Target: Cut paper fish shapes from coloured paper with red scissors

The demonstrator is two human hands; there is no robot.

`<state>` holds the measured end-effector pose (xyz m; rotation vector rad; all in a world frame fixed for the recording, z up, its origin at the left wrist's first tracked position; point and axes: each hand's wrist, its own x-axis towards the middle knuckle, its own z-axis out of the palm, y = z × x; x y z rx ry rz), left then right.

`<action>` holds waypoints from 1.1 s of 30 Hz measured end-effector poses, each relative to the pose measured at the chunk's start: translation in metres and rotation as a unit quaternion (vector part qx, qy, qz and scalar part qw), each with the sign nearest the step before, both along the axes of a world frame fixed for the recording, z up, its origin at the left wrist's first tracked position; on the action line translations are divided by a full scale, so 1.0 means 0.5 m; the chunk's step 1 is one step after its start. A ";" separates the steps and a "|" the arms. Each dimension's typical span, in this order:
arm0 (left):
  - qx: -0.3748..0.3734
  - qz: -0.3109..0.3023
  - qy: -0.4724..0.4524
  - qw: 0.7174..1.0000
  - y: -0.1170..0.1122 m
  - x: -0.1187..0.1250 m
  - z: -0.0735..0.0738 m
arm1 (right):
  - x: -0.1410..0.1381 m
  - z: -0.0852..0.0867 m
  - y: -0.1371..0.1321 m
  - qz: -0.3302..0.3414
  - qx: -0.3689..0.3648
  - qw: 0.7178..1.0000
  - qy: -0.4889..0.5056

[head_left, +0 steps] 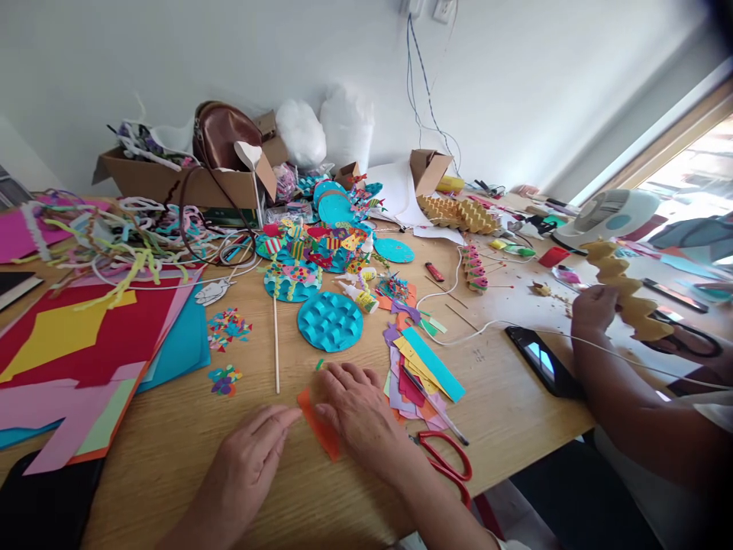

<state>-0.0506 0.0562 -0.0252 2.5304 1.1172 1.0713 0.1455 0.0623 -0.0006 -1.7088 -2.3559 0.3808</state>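
A piece of orange paper lies on the table in front of me. My left hand is closed, its fingers pressed together and the tips at the paper's left edge. Over the paper's right side my right hand lies flat, fingers stretched forward and thumb on the sheet. Just beyond sits a blue disc with curled paper scales, a tiny green scrap between it and my right fingers. A pale wooden stick points toward me from the decorated blue pieces.
Red-handled scissors, a pen and coloured paper scraps lie right of my hands. Confetti piles and coloured sheets are left. At far right a co-worker's hand holds folded yellow paper near a phone.
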 end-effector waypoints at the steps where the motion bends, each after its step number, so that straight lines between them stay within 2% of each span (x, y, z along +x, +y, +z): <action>1: 0.014 0.010 0.026 1.000 0.005 -0.002 0.004 | 0.006 0.001 -0.002 -0.009 -0.002 1.000 0.000; 4: 0.033 0.019 0.131 0.991 0.023 0.002 0.007 | 0.016 0.003 -0.003 -0.027 -0.010 1.000 -0.004; 7: 0.014 0.033 0.232 0.972 0.041 0.027 0.006 | 0.014 0.001 0.001 -0.018 -0.014 1.000 -0.008; 9: -0.026 0.050 0.285 0.957 0.055 0.052 0.011 | 0.011 -0.002 0.004 -0.013 -0.013 1.000 -0.010; 13: -0.108 0.038 0.362 0.925 0.084 0.094 0.034 | 0.014 -0.009 0.011 -0.016 -0.009 1.000 -0.012; 17: -0.124 0.037 0.381 0.915 0.099 0.106 0.043 | 0.018 -0.011 0.017 -0.011 -0.006 1.000 -0.010; 24: -0.126 0.046 0.390 0.911 0.099 0.095 0.031 | 0.016 -0.014 0.021 0.004 -0.006 1.000 -0.013; 33: -0.128 0.049 0.391 0.910 0.104 0.090 0.029 | -0.003 -0.012 0.034 -0.003 -0.002 1.000 -0.024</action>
